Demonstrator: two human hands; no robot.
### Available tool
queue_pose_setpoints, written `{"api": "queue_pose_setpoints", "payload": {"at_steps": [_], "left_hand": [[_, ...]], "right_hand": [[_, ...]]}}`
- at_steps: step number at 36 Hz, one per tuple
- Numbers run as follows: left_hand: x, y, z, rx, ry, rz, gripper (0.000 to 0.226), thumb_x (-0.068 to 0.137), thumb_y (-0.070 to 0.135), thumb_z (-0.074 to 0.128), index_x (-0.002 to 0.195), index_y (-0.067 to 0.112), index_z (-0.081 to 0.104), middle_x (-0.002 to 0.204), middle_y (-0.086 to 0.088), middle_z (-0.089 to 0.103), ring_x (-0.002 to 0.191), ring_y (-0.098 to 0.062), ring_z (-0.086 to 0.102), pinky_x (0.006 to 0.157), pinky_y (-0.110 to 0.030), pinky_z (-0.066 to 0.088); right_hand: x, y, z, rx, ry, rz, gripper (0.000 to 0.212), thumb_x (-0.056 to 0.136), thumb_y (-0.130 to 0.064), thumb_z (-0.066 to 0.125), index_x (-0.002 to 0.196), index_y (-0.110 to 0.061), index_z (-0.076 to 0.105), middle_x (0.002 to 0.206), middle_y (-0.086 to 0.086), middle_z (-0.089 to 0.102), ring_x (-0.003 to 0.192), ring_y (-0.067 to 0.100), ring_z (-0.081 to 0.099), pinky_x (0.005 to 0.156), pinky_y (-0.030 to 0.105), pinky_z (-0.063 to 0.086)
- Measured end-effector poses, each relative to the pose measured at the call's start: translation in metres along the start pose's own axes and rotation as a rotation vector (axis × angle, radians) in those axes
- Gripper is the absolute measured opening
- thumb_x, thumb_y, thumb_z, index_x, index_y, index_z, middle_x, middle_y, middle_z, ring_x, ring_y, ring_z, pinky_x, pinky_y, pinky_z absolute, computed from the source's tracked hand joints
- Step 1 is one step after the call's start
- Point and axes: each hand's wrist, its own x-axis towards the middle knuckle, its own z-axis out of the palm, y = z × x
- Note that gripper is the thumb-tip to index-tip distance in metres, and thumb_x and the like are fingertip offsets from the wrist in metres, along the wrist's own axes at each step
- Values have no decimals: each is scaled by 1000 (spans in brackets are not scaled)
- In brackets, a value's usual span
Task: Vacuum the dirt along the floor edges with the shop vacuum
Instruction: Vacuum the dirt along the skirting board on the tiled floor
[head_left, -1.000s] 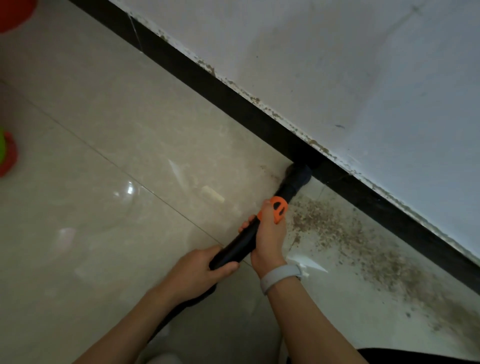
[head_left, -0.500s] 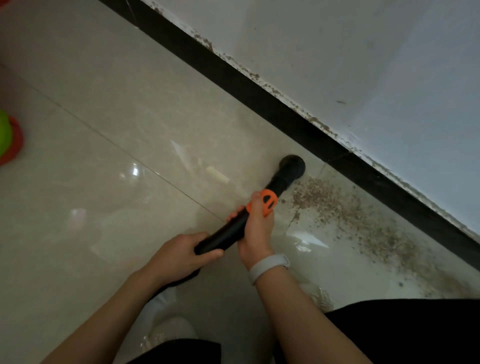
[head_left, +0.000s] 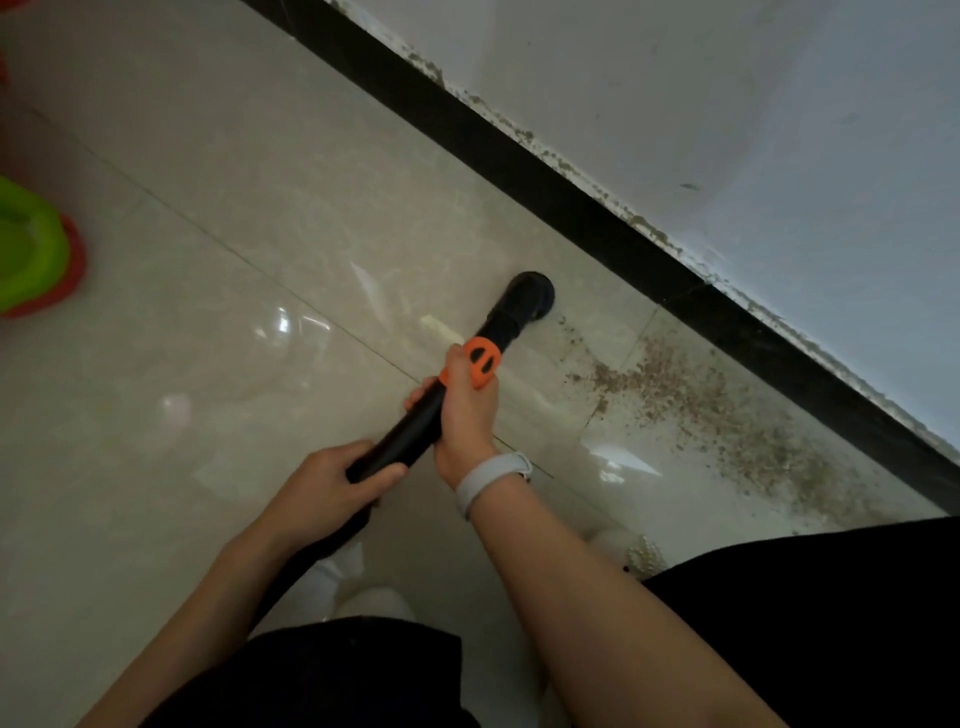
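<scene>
The person grips the black vacuum wand (head_left: 415, 426) two-handed: the right hand (head_left: 464, 410) has its fingers wrapped round it just behind the orange collar (head_left: 480, 362), and the left hand (head_left: 332, 486) has its fingers clamped on the wand further back. The round nozzle (head_left: 530, 296) sits on the tiled floor (head_left: 234, 364), near the black baseboard (head_left: 597, 223) but not touching it. The dirt (head_left: 691, 400) lies along the baseboard, beside the nozzle and ahead of the right hand's fingers. Doing this well probably means keeping the nozzle mouth low and drawing it slowly along the baseboard through the debris (grit could scatter if rushed).
</scene>
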Motion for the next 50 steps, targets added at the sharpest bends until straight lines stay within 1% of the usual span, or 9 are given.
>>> {"api": "queue_pose_setpoints", "payload": {"at_steps": [3, 7, 13, 21, 28, 37, 41, 46, 50], "left_hand": [[-1, -1, -2, -1, -49, -23, 41, 71, 58, 71, 66, 18, 61, 62, -2, 67, 55, -17, 64, 60, -30, 49], [0, 10, 4, 131, -192, -18, 38, 63, 71, 59, 76, 35, 61, 63, 6, 67, 55, -9, 63, 62, -32, 51], [5, 31, 26, 339, -327, 53, 32, 84, 54, 64, 80, 22, 61, 72, 3, 69, 63, -10, 64, 70, -33, 52], [-4, 11, 5, 142, -202, -15, 18, 80, 51, 68, 71, 37, 62, 61, 5, 67, 53, -9, 62, 62, -34, 52], [-23, -6, -24, 50, -99, -125, 28, 83, 38, 69, 77, 11, 66, 67, -6, 69, 57, -20, 65, 59, -29, 49], [-12, 10, 1, 436, -333, 4, 31, 81, 54, 66, 73, 26, 58, 66, 7, 63, 61, -3, 57, 62, -27, 43], [-9, 11, 8, 389, -371, -7, 30, 83, 52, 66, 76, 23, 60, 66, 7, 62, 57, -3, 56, 60, -26, 43], [-6, 6, 1, 251, -275, -59, 44, 67, 67, 65, 72, 24, 61, 64, 8, 67, 58, -6, 62, 62, -26, 47], [-2, 13, -7, 148, -218, -60, 22, 84, 39, 70, 77, 19, 63, 61, 5, 65, 55, -9, 62, 59, -25, 48]], "right_hand": [[-5, 4, -6, 20, 11, 18, 17, 95, -21, 55, 88, -13, 42, 55, 4, 48, 46, 19, 51, 52, 31, 51], [-10, 4, -33, 117, 116, 26, 20, 95, -22, 56, 84, -13, 42, 56, 6, 48, 44, 20, 52, 49, 30, 49], [-13, -5, -69, 199, 249, 18, 22, 96, -23, 55, 82, -14, 41, 52, 5, 46, 41, 17, 50, 47, 29, 49], [-16, 3, -32, 95, 124, -24, 21, 97, -19, 52, 79, -14, 41, 53, 6, 45, 42, 19, 49, 48, 30, 48], [-28, 19, -1, 47, -33, 99, 19, 95, -23, 55, 80, -15, 45, 61, 7, 50, 51, 21, 53, 58, 34, 52], [-34, 20, -59, 196, 181, 139, 25, 96, -28, 53, 79, -16, 40, 59, 7, 47, 47, 19, 53, 53, 32, 51], [-31, 19, -66, 176, 224, 126, 24, 97, -28, 53, 81, -14, 41, 59, 7, 48, 48, 19, 53, 56, 34, 51], [-20, 10, -48, 134, 154, 89, 20, 96, -22, 55, 82, -14, 43, 60, 7, 47, 47, 19, 52, 52, 32, 52], [-10, 2, -24, 92, 68, 98, 19, 96, -22, 55, 84, -14, 42, 59, 7, 47, 47, 20, 50, 53, 31, 50]]}}
